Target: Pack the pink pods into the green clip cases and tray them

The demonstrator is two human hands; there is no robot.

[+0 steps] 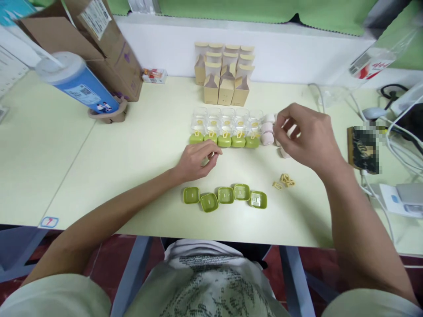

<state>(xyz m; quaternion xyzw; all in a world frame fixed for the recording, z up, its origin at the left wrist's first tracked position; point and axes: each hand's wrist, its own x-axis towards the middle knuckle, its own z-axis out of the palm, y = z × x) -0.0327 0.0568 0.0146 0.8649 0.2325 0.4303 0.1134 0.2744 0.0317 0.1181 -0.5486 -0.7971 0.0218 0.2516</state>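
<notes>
My left hand (199, 161) rests on the table just in front of the row of green lids with yellow loops (224, 140), loosely curled, thumb and index tips slightly apart, with nothing visible between them. My right hand (306, 136) hovers at the pale pink rounded pieces (267, 138), thumb and fingertips brought together in a pinch; whatever lies between them is too small to make out. Part of the pink group is hidden behind it. Clear plastic cups (228, 119) stand behind the lids. Several open green square cups (225, 195) lie nearer me, and yellow loops (287, 179) are piled below my right hand.
Open small cardboard boxes (226, 90) stand against the back wall. At left are a blue cylinder (87, 86) in a holder and a large carton (115, 61). White cables (401, 149), a dark patterned object (365, 149) and a white device (401, 200) occupy the right side.
</notes>
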